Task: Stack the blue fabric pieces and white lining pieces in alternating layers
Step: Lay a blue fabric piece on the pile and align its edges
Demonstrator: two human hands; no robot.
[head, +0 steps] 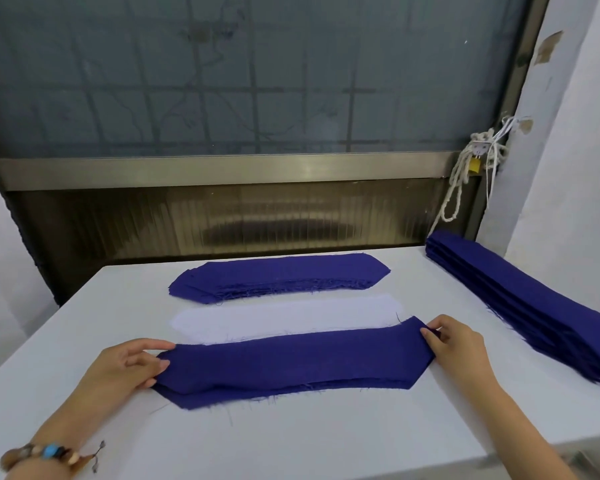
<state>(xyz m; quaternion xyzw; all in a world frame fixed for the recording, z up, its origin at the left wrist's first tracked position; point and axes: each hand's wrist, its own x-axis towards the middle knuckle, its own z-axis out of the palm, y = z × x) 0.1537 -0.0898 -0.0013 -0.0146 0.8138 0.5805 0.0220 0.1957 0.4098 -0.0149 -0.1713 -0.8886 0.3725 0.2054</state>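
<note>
Table: white flat work table, set against a frosted window with a metal sill.
Held piece: long dark-blue woven fabric piece with pointed ends, lying crosswise at the near middle of the table, its left part lifted a little off what lies under it.
Under it: second dark-blue fabric piece of the same shape, flat on the table. Its near edge and left point show, with frayed threads along the edge.
Grip, left: left hand clamped on the held piece's left end, thumb on top, fingers curled below.
Grip, right: right hand pinching the right end, fingertips bunching the cloth there.
Lining: flat pile of white lining pieces, just beyond the held piece. Near edge touching it or tucked under it, cannot tell which.
Far pile: low stack of dark-blue fabric pieces, beyond the lining and apart from it.
Right pile: thick stack of long dark-blue strips, along the table's right edge, well apart from the hands.
Wrist: bracelet of brown and blue beads on the left wrist.
Corner: off-white knotted cord hanging at the window frame's right end.
</note>
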